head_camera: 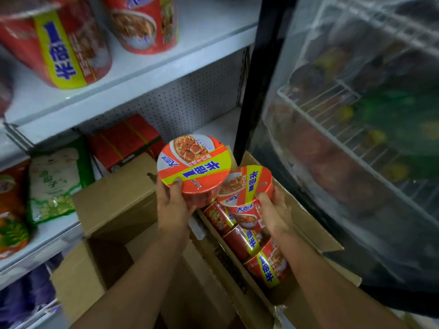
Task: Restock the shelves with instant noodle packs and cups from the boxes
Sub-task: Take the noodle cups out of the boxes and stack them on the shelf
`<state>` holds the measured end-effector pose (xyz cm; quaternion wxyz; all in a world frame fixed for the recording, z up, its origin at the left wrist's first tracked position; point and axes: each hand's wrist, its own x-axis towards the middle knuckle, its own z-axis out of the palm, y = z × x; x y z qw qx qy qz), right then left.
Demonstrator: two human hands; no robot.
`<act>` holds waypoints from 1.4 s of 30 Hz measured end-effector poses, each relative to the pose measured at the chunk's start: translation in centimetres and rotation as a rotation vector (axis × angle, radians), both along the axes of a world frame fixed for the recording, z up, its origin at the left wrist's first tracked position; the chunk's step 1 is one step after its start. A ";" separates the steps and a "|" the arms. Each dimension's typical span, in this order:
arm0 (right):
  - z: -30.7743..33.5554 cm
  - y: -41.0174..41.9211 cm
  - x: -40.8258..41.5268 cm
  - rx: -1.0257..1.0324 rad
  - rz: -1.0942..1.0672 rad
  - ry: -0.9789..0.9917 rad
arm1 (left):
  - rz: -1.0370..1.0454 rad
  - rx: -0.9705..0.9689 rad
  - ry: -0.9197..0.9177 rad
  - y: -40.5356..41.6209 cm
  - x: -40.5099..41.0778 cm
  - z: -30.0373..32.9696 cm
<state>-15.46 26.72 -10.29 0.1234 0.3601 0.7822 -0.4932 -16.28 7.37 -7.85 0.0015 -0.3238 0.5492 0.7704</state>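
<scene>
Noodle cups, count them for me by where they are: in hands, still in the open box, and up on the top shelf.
In hands: 2, one in the left hand and one in the right hand
In the open box: 4 visible
On the top shelf: 2
Total: 8 noodle cups

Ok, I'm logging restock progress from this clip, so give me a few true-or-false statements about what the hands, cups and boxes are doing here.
1. Each hand holds a red-and-yellow noodle cup. True: left hand grips one noodle cup, right hand another.
2. The open cardboard box holds no more cups. False: several remaining cups lie inside.
3. The white upper shelf already carries red cups. True.
4. The glass-door fridge stands left of the shelves. False: it stands right.
</scene>
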 end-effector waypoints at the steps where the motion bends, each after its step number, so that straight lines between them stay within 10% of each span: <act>1: 0.9 -0.1 0.0 -0.008 0.011 0.011 | 0.006 0.008 0.012 0.0 0.3 0.9; 42: 26.9 -23.1 5.2 -0.394 0.385 0.436 | 0.584 -0.064 0.303 -21.5 15.2 25.8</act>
